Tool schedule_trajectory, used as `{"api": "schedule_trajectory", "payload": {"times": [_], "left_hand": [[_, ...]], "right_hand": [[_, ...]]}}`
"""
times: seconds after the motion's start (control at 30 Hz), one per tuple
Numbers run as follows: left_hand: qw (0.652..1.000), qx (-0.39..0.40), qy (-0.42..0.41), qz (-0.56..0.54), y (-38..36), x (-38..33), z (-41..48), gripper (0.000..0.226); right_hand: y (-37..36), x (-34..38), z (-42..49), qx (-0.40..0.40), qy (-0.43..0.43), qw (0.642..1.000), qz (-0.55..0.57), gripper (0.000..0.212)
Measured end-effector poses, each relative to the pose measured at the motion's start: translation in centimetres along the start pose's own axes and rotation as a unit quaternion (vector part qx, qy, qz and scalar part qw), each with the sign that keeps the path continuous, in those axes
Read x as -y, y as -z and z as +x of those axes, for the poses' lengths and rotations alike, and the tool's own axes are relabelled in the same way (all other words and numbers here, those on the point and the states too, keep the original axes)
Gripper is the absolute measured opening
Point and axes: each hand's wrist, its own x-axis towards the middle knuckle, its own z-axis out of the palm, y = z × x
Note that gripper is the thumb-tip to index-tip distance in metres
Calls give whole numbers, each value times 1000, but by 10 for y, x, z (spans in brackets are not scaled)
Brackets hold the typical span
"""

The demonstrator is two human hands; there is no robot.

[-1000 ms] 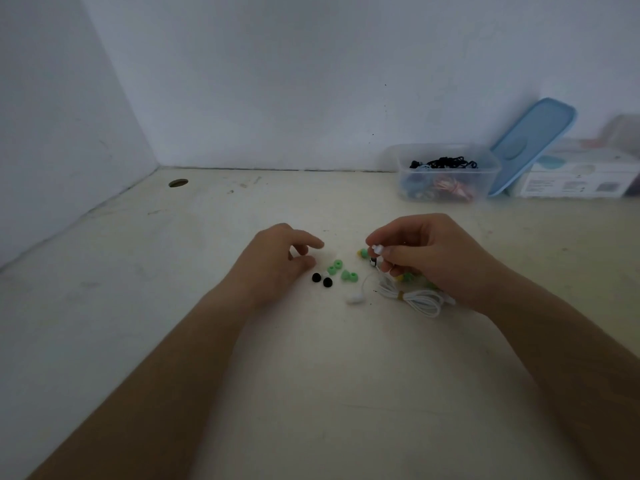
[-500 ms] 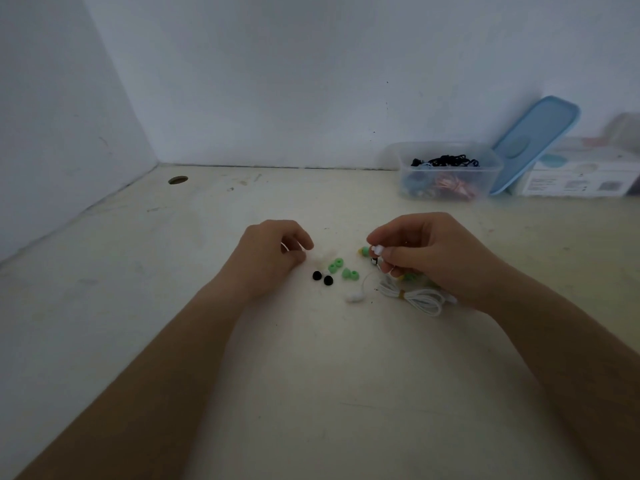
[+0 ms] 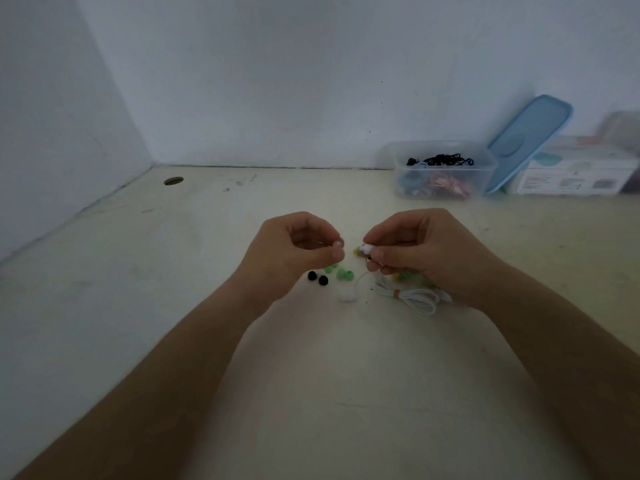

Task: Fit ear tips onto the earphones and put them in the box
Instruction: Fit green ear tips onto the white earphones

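Note:
My right hand (image 3: pixel 419 251) pinches a white earbud (image 3: pixel 367 248) of the wired earphones, whose bundled white cable (image 3: pixel 414 297) lies on the table under the wrist. My left hand (image 3: pixel 294 252) is raised a little above the table, thumb and forefinger pinched on a small whitish ear tip (image 3: pixel 337 243), a short gap from the earbud. Below the hands lie two black ear tips (image 3: pixel 318 278), several green ear tips (image 3: pixel 341 273) and the second white earbud (image 3: pixel 347 295). The clear plastic box (image 3: pixel 446 169) stands open at the back right.
A blue lid (image 3: pixel 528 140) leans against the box and the wall. A white carton (image 3: pixel 576 168) sits right of it. The cream table has a cable hole (image 3: pixel 173 181) at the back left. Walls close off the left and back.
My left hand closed on a whitish ear tip, lifted it off the table and moved right toward the earbud. The right hand has barely moved.

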Motion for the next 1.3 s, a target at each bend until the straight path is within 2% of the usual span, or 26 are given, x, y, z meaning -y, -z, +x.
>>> {"api": "schedule_trajectory", "payload": {"times": [0.2,0.53,0.83,1.07,1.3], "left_hand": [[993,26,46,-104,-14,3,-2,18],[957,34,115,-266,-13,-1,-2,20],[953,48,109,-279,-14,2,-3,19],[959,47,104,-261,-16,1,-3,24],[968,38,106,-224,-15,-3,-5,19]], "right_hand": [[0,1,-1,2,10,1000,2,17],[0,0,1,-5,19,1000,4,15],[0,0,0,-12,33,999,-2,12],[1,1,0,-15,39,999,-10,14],[2,1,0,-16,42,998,-39,13]]}}
